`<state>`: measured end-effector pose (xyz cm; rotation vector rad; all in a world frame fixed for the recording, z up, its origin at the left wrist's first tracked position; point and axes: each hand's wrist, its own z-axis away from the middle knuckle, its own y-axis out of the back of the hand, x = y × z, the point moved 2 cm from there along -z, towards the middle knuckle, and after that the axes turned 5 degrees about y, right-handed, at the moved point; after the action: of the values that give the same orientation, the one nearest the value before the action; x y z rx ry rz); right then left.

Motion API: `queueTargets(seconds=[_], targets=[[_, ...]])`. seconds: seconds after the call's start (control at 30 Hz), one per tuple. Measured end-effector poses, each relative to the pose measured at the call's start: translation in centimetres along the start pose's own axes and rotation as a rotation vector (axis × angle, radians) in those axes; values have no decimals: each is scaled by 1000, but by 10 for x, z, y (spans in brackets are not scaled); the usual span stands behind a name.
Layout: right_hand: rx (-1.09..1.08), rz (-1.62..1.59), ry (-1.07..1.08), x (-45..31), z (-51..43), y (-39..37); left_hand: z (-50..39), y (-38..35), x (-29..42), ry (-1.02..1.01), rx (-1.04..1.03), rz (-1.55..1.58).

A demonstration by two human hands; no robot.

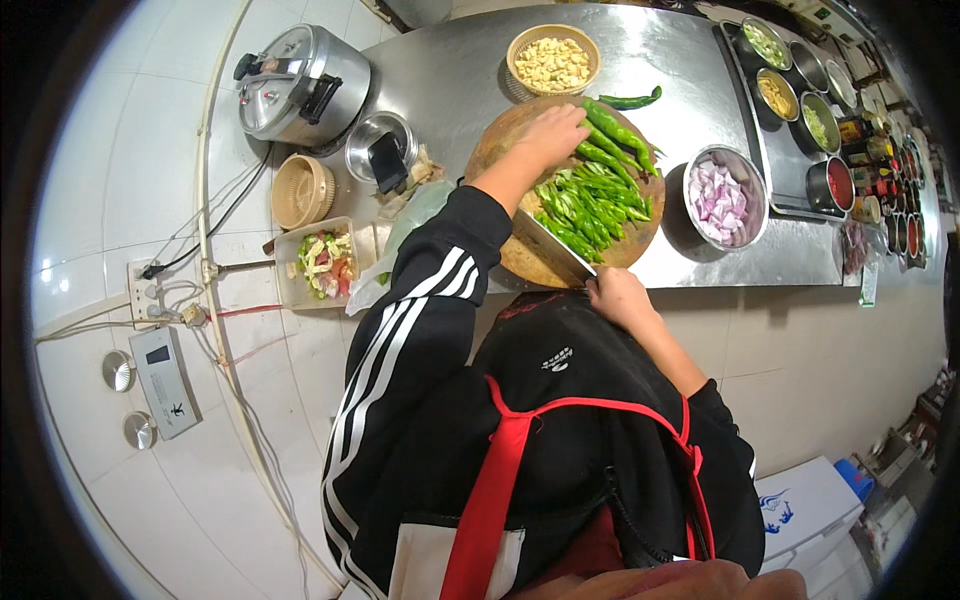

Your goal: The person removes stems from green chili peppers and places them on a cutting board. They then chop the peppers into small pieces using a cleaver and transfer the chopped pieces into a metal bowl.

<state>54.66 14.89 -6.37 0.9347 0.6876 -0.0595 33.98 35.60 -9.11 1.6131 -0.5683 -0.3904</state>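
My right hand (616,296) grips the handle of a cleaver (556,246), whose blade stands along the left side of sliced green chilies (589,206) on a round wooden chopping board (525,259). My left hand (555,135) lies at the upper part of the board, its fingertips by the ends of whole long green chilies (619,135); whether it grips one cannot be told. Another green chili (631,99) rests on the steel table just beyond the board. Peeled garlic cloves (553,64) fill a tan basket behind the board. A steel bowl of cut onion (721,199) stands to the right.
Left on the steel table (442,82) are a pressure cooker (304,86), a phone (388,161) over a steel bowl, an empty tan basket (302,192) and a plastic tub of food scraps (325,262). A tray (780,176) with several bowls and sauce bottles (870,157) occupy the right.
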Motion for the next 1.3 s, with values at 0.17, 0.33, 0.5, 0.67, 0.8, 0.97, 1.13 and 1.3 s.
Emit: queueTargets(seconds=[0.17, 0.33, 0.5, 0.67, 0.8, 0.97, 1.13, 1.3], targets=[[-7, 19, 7, 12, -10, 3, 38, 29, -25, 225, 154, 174], [23, 38, -8, 24, -14, 18, 152, 101, -24, 617, 627, 198], [44, 25, -33, 40, -18, 18, 238, 88, 20, 651, 435, 366], [86, -8, 64, 54, -24, 9, 246, 30, 76, 647, 169, 361], [123, 116, 95, 37, -9, 19, 216, 23, 106, 541, 359, 275], [133, 230, 68, 20, 10, 17, 213, -6, 121, 367, 416, 322], [112, 279, 100, 12, 23, 24, 218, -20, 124, 298, 344, 315], [107, 310, 168, 3, 49, 33, 222, -28, 129, 280, 390, 142]])
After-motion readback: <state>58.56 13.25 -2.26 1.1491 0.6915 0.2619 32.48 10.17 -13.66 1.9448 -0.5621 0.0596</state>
